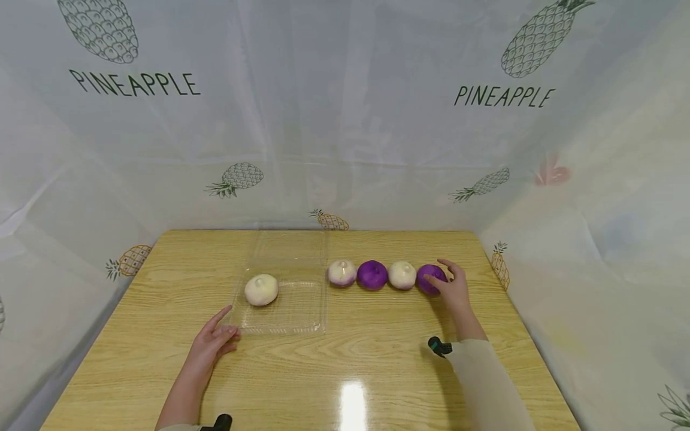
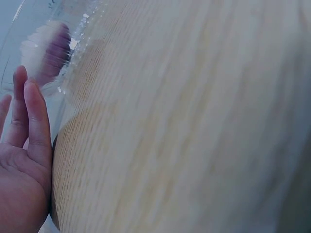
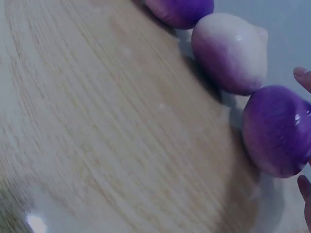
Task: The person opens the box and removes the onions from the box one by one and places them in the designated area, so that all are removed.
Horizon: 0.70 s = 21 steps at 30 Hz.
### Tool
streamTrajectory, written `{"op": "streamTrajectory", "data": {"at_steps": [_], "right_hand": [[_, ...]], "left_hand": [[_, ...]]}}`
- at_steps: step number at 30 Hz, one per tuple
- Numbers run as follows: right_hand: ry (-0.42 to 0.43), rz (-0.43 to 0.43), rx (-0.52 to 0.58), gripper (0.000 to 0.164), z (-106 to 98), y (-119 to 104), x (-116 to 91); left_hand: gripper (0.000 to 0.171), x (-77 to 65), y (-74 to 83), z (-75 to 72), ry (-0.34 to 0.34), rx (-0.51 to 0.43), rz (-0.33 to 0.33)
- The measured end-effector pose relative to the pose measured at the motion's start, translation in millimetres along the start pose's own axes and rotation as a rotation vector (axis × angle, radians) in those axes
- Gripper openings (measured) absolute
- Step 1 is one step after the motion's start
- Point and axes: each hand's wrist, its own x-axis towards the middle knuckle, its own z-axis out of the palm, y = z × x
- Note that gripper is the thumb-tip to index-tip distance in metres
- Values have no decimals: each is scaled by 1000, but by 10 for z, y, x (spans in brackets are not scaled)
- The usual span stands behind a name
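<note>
Toward the left of the table, a clear plastic clamshell box (image 1: 286, 308) lies with its lid folded back. Inside it sits a white onion (image 1: 261, 290). My left hand (image 1: 212, 338) rests by the box's front left corner, fingers fairly straight; the left wrist view shows the fingertips (image 2: 35, 92) close to the clear wall. At the right end of a row, my right hand (image 1: 453, 290) spreads around a purple onion (image 1: 429, 280). The thumb overlaps it in the head view, while one fingertip (image 3: 302, 73) stands apart from it in the right wrist view.
Left of that onion, the row holds a white onion (image 1: 402, 275), another purple onion (image 1: 372, 275) and a white-and-purple onion (image 1: 342, 273) beside the box. A pineapple-print curtain (image 1: 345, 120) hangs behind and at both sides of the wooden table (image 1: 302, 383).
</note>
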Motion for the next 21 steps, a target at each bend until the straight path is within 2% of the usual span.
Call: {"op": "streamTrajectory", "data": {"at_steps": [6, 11, 15, 21], "right_hand": [[20, -133, -19, 56, -19, -245, -62], [-10, -218, 7, 55, 69, -427, -120], [-69, -228, 35, 54, 181, -632, -211], [-155, -225, 125, 51, 418, -1066, -496]], "left_hand": [[62, -4, 3, -2, 0, -3, 2], [62, -15, 14, 10, 3, -6, -4], [62, -21, 19, 19, 9, -10, -8], [63, -22, 25, 23, 20, 6, -18]]}}
